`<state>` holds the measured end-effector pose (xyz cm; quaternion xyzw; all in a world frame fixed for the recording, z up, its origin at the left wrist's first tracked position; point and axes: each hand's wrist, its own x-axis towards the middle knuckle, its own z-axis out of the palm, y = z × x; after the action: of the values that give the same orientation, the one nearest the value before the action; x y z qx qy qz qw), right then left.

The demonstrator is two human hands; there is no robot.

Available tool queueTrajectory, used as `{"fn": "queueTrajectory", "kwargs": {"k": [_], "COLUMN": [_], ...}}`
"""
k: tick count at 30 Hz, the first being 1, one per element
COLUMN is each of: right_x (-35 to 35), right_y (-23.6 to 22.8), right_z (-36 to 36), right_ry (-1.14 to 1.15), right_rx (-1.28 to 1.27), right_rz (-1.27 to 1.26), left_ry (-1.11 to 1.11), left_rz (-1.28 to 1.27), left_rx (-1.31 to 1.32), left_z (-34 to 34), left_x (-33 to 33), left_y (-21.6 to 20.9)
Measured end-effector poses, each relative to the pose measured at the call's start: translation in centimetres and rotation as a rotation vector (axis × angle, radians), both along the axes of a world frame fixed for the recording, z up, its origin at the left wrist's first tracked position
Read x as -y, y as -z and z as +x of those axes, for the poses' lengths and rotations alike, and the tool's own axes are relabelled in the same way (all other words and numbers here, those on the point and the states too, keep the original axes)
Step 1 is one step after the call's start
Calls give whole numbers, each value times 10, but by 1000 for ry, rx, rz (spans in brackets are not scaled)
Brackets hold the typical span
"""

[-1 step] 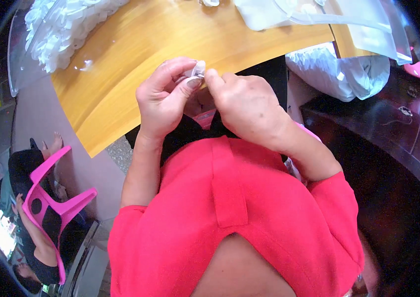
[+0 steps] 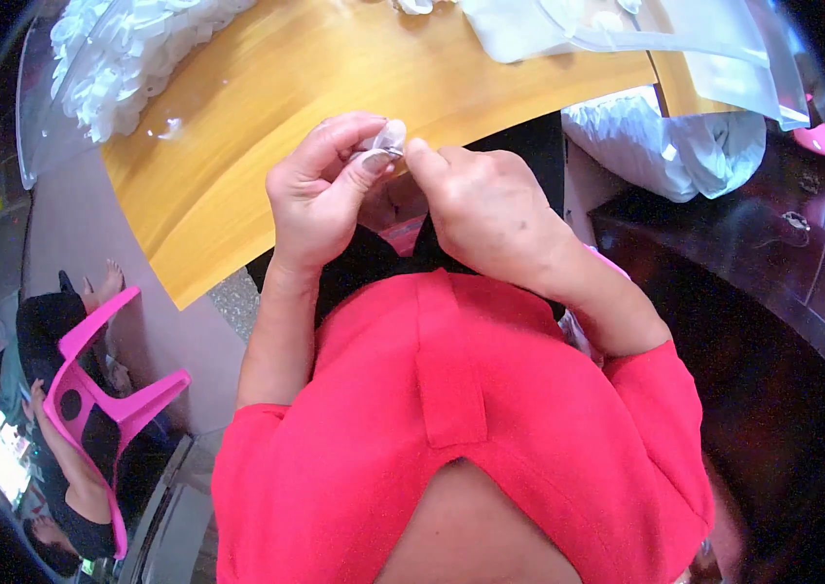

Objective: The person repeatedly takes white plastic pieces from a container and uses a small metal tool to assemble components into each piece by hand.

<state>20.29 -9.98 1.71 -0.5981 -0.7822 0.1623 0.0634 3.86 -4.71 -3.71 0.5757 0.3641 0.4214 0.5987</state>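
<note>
Just past the table's near edge, my left hand (image 2: 320,190) pinches a small whitish, partly see-through piece (image 2: 390,134) between thumb and fingers. Its exact kind is too small to make out. My right hand (image 2: 490,200) is closed close beside it, back of the hand upward, the fingertips nearly meeting the piece. A thin, shiny sliver shows between the two hands, but whatever the right fingers grip is hidden behind them. Both hands are held in front of my body, above my lap.
A heap of white, petal-like pieces (image 2: 125,73) lies at the wooden table's (image 2: 237,146) far left. Clear plastic sheeting (image 2: 617,39) covers the far right. A stuffed white bag (image 2: 675,151) sits below it. At left, another person (image 2: 82,467) sits on a pink chair (image 2: 91,394).
The whitish piece has shifted slightly in my left fingers, and my right fingertips have drawn back a little from it. Both hands stay in nearly the same place.
</note>
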Motion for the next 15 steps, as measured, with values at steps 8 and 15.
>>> {"fn": "queueTrajectory", "kwargs": {"k": [8,15], "right_x": [0,-1], "right_y": [7,6], "right_z": [8,6], "right_ry": [48,67], "right_rx": [-398,-424], "right_rz": [-18,-41], "left_ry": [103,114], "left_rz": [-139,-195], "left_rx": [241,221], "left_z": [-6,-6], "left_x": [-8,-6], "left_y": [-1,-1]}}
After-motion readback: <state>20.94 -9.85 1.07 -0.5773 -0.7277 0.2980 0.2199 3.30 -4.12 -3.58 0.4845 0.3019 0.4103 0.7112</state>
